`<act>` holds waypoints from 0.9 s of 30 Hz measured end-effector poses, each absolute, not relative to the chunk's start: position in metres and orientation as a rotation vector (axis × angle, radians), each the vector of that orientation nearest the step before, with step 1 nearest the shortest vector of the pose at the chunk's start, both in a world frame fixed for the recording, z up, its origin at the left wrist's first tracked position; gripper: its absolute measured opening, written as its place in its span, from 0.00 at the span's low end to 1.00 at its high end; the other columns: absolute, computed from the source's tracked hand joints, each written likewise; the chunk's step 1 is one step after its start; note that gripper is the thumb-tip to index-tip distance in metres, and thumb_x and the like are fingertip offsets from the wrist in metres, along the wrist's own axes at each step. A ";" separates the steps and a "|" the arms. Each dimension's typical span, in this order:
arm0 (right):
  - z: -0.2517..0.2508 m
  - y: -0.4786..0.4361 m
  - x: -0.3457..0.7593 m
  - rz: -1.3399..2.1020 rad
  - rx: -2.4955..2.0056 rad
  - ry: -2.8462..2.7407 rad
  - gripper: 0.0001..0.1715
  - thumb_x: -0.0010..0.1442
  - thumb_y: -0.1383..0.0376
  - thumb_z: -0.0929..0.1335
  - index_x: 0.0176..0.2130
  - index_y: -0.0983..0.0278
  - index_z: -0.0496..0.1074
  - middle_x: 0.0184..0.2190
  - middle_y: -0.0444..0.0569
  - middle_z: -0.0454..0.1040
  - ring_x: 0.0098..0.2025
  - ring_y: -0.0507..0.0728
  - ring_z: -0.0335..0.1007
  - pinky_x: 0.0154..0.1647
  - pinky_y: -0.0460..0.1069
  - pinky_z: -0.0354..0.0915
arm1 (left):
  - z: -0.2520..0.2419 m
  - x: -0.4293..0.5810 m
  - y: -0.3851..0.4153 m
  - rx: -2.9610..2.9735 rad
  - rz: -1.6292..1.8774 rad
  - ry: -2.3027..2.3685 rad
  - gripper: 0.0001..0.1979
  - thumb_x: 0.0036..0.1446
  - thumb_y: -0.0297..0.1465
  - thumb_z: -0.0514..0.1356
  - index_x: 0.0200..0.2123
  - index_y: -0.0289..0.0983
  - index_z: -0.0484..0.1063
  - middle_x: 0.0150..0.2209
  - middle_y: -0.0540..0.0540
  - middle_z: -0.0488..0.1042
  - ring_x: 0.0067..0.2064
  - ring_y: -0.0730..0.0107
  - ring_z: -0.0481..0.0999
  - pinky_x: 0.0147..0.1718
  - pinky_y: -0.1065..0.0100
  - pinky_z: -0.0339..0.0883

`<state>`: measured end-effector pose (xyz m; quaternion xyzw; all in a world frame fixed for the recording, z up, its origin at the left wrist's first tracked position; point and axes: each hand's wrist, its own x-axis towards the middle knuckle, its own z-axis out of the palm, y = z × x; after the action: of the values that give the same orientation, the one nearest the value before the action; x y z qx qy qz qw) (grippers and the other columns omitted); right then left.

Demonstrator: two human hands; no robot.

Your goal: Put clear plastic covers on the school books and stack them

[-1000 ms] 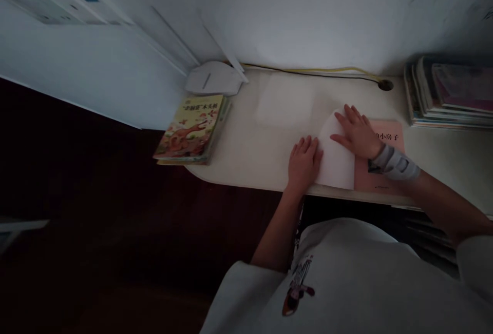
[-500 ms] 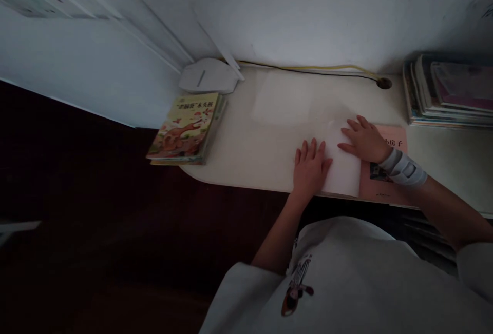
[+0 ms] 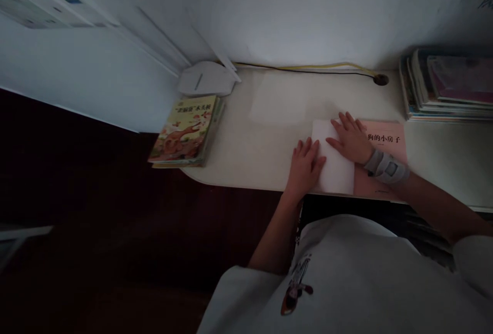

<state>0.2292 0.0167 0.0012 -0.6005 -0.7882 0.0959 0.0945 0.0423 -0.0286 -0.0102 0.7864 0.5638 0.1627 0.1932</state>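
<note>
A pink book (image 3: 379, 185) with dark Chinese lettering lies near the front edge of the desk. To its left, a blank white sheet or flap (image 3: 336, 175) spreads flat, meeting the pink cover; whether it is joined to the book I cannot tell. My left hand (image 3: 304, 167) rests open at the left edge of this white piece, fingers pointing away from me. Across the seam between white and pink lies my right hand (image 3: 351, 139), palm down with fingers spread, hiding part of the cover. A grey watch-like band circles the right wrist.
A stack of books (image 3: 185, 129) with a yellow top cover sits at the desk's left end, before a white router (image 3: 208, 78). Another pile of books (image 3: 447, 85) stands at the right by the wall. Cables run along the back to a round hole (image 3: 381, 80).
My right hand has shifted left over the white piece, and more of the pink cover's title shows. My left hand stays nearly in place. The view has moved slightly.
</note>
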 end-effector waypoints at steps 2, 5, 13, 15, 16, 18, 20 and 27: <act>-0.004 0.016 0.235 0.341 -1.728 -2.339 0.38 0.63 0.48 0.58 0.65 0.64 0.55 0.68 0.58 0.47 0.70 0.68 0.37 0.64 0.68 0.43 | 0.001 0.043 -0.036 2.262 0.404 1.614 0.27 0.64 0.40 0.50 0.62 0.35 0.59 0.66 0.34 0.54 0.68 0.46 0.48 0.60 0.42 0.51; -0.009 0.016 0.247 0.409 -1.630 -2.374 0.39 0.61 0.48 0.60 0.65 0.65 0.55 0.68 0.59 0.47 0.70 0.69 0.36 0.64 0.68 0.45 | 0.019 0.055 -0.055 2.478 0.307 1.582 0.30 0.63 0.45 0.50 0.63 0.35 0.58 0.67 0.34 0.52 0.69 0.45 0.43 0.61 0.36 0.44; -0.018 0.011 0.255 0.300 -1.682 -2.284 0.37 0.61 0.52 0.61 0.63 0.68 0.57 0.69 0.60 0.44 0.70 0.68 0.34 0.65 0.67 0.43 | -0.003 0.072 -0.074 2.653 0.029 1.443 0.35 0.63 0.48 0.45 0.66 0.32 0.49 0.67 0.34 0.50 0.69 0.45 0.45 0.60 0.32 0.40; -0.016 0.009 0.254 0.302 -1.666 -2.263 0.37 0.63 0.51 0.58 0.64 0.68 0.56 0.69 0.60 0.44 0.70 0.68 0.33 0.65 0.67 0.44 | -0.004 0.065 -0.073 2.611 0.066 1.581 0.34 0.63 0.47 0.47 0.66 0.34 0.51 0.67 0.33 0.50 0.69 0.43 0.44 0.59 0.31 0.39; -0.015 0.009 0.255 0.313 -1.648 -2.258 0.37 0.63 0.51 0.57 0.65 0.67 0.55 0.69 0.59 0.44 0.70 0.67 0.32 0.65 0.68 0.44 | -0.001 0.062 -0.073 2.596 0.101 1.631 0.34 0.63 0.47 0.48 0.66 0.34 0.52 0.67 0.33 0.50 0.69 0.42 0.43 0.60 0.31 0.39; -0.015 0.009 0.255 0.337 -1.609 -2.265 0.39 0.63 0.49 0.56 0.66 0.66 0.53 0.69 0.58 0.44 0.71 0.67 0.31 0.65 0.68 0.44 | 0.006 0.063 -0.077 2.609 0.174 1.619 0.35 0.61 0.48 0.50 0.66 0.35 0.52 0.67 0.32 0.50 0.69 0.42 0.43 0.60 0.32 0.39; -0.015 0.010 0.255 0.347 -1.594 -2.288 0.40 0.63 0.48 0.56 0.67 0.65 0.50 0.69 0.58 0.43 0.71 0.67 0.31 0.65 0.69 0.43 | 0.013 0.072 -0.083 2.673 0.207 1.474 0.36 0.60 0.49 0.51 0.66 0.36 0.52 0.67 0.33 0.50 0.69 0.43 0.43 0.61 0.33 0.39; -0.018 0.008 0.240 0.267 -1.625 -2.373 0.38 0.67 0.51 0.51 0.66 0.72 0.51 0.68 0.63 0.47 0.70 0.66 0.34 0.66 0.67 0.39 | 0.007 0.086 -0.092 2.706 0.120 1.286 0.33 0.62 0.47 0.49 0.64 0.33 0.54 0.67 0.33 0.49 0.69 0.46 0.46 0.61 0.34 0.41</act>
<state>0.2398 0.0080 -0.0183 -0.5580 -0.8150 0.0918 0.1264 0.0864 -0.0920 0.0070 0.9002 0.4277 0.0399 0.0717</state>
